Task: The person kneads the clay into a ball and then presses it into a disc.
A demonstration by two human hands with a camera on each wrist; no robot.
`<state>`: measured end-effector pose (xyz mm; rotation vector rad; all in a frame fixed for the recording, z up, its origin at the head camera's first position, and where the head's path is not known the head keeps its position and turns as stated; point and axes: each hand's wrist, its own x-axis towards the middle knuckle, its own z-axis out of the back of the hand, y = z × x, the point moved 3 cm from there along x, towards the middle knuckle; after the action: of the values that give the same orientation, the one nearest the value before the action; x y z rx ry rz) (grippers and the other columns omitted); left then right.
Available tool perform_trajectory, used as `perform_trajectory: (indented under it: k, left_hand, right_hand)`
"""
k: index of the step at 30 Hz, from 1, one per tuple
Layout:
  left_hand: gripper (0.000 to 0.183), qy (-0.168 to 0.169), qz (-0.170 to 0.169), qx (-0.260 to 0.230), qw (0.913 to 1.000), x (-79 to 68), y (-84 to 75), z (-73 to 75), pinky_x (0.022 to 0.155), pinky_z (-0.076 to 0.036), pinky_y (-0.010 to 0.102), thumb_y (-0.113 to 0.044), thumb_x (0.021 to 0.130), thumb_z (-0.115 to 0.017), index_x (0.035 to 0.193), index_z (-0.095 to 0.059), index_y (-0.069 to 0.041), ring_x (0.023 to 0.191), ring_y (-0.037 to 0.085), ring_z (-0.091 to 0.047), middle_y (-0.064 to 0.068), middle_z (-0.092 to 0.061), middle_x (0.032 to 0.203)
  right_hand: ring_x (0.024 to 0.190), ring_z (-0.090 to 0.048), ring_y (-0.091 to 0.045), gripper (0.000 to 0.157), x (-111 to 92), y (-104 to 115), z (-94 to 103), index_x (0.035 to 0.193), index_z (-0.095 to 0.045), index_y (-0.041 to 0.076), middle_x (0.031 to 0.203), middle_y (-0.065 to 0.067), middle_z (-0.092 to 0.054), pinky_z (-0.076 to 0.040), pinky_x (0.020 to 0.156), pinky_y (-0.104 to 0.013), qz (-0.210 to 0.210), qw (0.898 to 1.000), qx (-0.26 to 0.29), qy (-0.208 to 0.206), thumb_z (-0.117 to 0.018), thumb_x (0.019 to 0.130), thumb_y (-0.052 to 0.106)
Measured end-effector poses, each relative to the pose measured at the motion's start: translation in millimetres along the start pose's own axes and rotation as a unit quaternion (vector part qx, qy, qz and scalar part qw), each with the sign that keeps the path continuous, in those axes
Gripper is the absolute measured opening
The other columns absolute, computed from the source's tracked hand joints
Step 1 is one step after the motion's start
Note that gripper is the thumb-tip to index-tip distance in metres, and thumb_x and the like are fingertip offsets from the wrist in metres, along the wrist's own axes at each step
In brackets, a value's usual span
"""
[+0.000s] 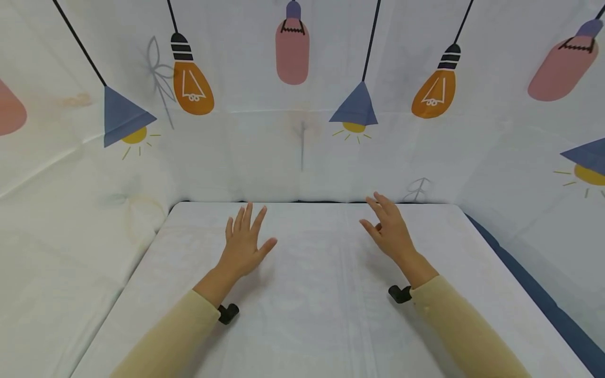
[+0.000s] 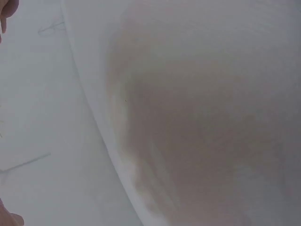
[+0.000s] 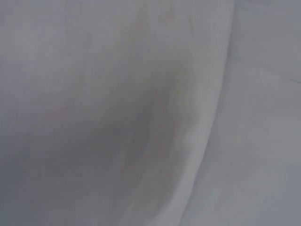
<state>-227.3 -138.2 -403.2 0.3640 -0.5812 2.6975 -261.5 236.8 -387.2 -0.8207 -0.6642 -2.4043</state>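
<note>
Both hands hover above a white-covered table (image 1: pixel 307 294) in the head view, palms toward it. The left hand (image 1: pixel 243 247) is left of the middle, its fingers straight and spread and the thumb out to the right. Opposite it, the right hand (image 1: pixel 392 233) has its fingers loosely extended and slightly bent, pointing up and left toward the far edge. Neither hand holds anything. In the left wrist view only fingertips (image 2: pixel 9 219) show at the left border, with a soft shadow on the cloth. The right wrist view shows cloth and shadow but no fingers.
A white curtain (image 1: pixel 236 152) printed with hanging lamps and bulbs stands behind the table's far edge and at both sides. Small black wrist cameras sit under each sleeve cuff. A dark blue strip (image 1: pixel 534 289) runs along the table's right edge.
</note>
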Motion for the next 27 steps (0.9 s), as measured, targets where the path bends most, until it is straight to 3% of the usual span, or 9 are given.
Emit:
perform_trajectory:
  k: [5,8,15,22,27]
  left_hand:
    - [0.087,0.044,0.009,0.042,0.9981,-2.1,3.0,-5.4,0.116,0.007,0.062,-0.074,0.096,-0.034,0.163,-0.007,-0.025,0.152,0.037,0.007,0.018,0.004,0.167]
    - [0.088,0.068,0.011,0.064,0.9956,-4.3,5.5,-10.3,0.116,0.006,0.063,-0.074,0.096,-0.035,0.163,-0.006,-0.026,0.152,0.037,0.008,0.018,0.004,0.167]
    - [0.087,0.091,0.001,0.063,0.9939,-8.0,8.5,-18.1,0.115,0.006,0.065,-0.072,0.096,-0.038,0.163,-0.011,-0.024,0.152,0.040,0.006,0.018,0.005,0.166]
    - [0.085,0.116,-0.005,0.055,0.9918,-8.7,9.2,-23.8,0.115,0.003,0.066,-0.069,0.097,-0.040,0.162,-0.013,-0.023,0.151,0.043,0.000,0.019,0.002,0.166]
    - [0.084,0.139,0.002,0.047,0.9893,-10.3,11.0,-31.6,0.115,0.002,0.066,-0.069,0.098,-0.038,0.162,-0.011,-0.024,0.151,0.043,-0.001,0.019,0.002,0.166]
  right_hand:
    - [0.138,-0.037,-0.047,0.064,-2.5,-5.5,-2.3,0.144,-0.050,0.001,0.150,-0.027,-0.041,-0.035,0.107,-0.060,0.033,0.998,-0.037,0.030,-0.067,0.097,0.040]
    - [0.140,-0.034,-0.047,0.067,-3.7,-8.4,-4.9,0.148,-0.046,0.004,0.152,-0.027,-0.039,-0.028,0.112,-0.060,0.037,0.996,-0.051,0.064,-0.061,0.098,0.046]
    - [0.142,-0.031,-0.047,0.072,-7.1,-5.4,-15.6,0.154,-0.039,0.010,0.156,-0.026,-0.033,-0.027,0.113,-0.060,0.019,0.987,-0.057,0.151,-0.069,0.095,0.039]
    - [0.146,-0.023,-0.044,0.071,-20.4,-8.7,-36.6,0.156,-0.035,0.014,0.160,-0.021,-0.028,-0.025,0.114,-0.061,-0.077,0.958,-0.024,0.275,-0.059,0.099,0.049]
    - [0.145,-0.024,-0.046,0.070,-26.4,-9.1,-51.8,0.155,-0.037,0.014,0.160,-0.022,-0.029,-0.024,0.114,-0.062,-0.092,0.940,-0.018,0.327,-0.057,0.099,0.051]
